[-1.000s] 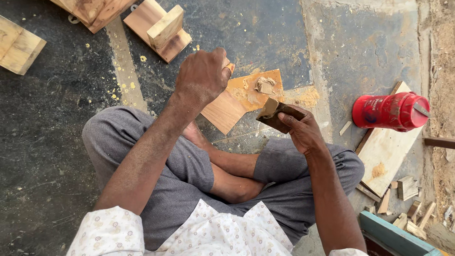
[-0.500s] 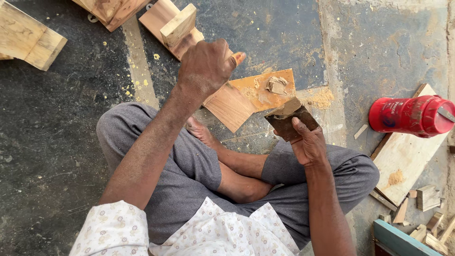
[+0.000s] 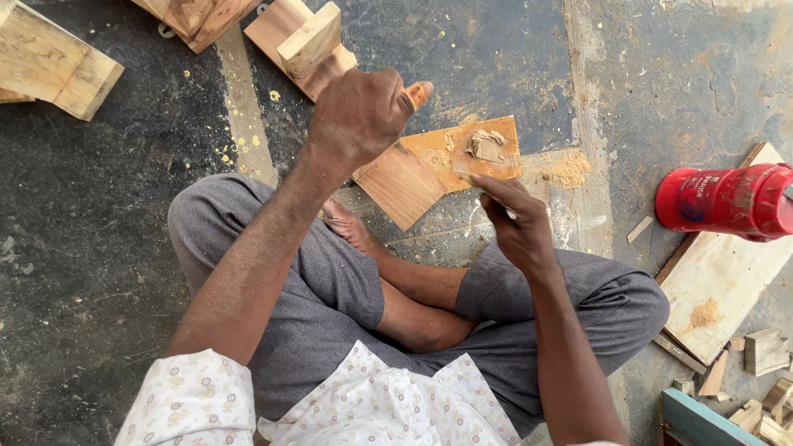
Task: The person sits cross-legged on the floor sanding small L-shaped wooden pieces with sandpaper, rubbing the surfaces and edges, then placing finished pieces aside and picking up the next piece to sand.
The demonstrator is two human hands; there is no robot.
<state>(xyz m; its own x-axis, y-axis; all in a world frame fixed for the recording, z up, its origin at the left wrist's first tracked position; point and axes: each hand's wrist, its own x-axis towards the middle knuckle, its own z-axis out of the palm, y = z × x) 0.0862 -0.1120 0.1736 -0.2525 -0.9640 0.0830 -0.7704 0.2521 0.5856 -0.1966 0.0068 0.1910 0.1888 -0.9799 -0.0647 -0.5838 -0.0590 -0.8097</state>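
I sit cross-legged on a dark floor. My left hand (image 3: 363, 116) is closed in a fist around the top of a brown wooden board (image 3: 401, 188), which stands tilted on the floor in front of my foot. An orange tip (image 3: 419, 92) sticks out past the knuckles. Behind it lies a flat orange board (image 3: 462, 161) carrying a lump of tan putty (image 3: 485, 144). My right hand (image 3: 516, 223) pinches a thin flat scraper (image 3: 475, 182), whose blade shows edge-on and touches the near edge of the orange board.
A red plastic bottle (image 3: 727, 201) lies on its side at the right, above a pale plank (image 3: 719, 281) with sawdust. Wooden blocks (image 3: 310, 41) and offcuts (image 3: 54, 66) lie at the top. Small wood scraps (image 3: 764, 351) and a teal box corner (image 3: 698, 421) sit at bottom right.
My right hand has moved up and left towards the orange board, and the scraper has turned from flat-on to edge-on. My left hand keeps its grip on the brown board.
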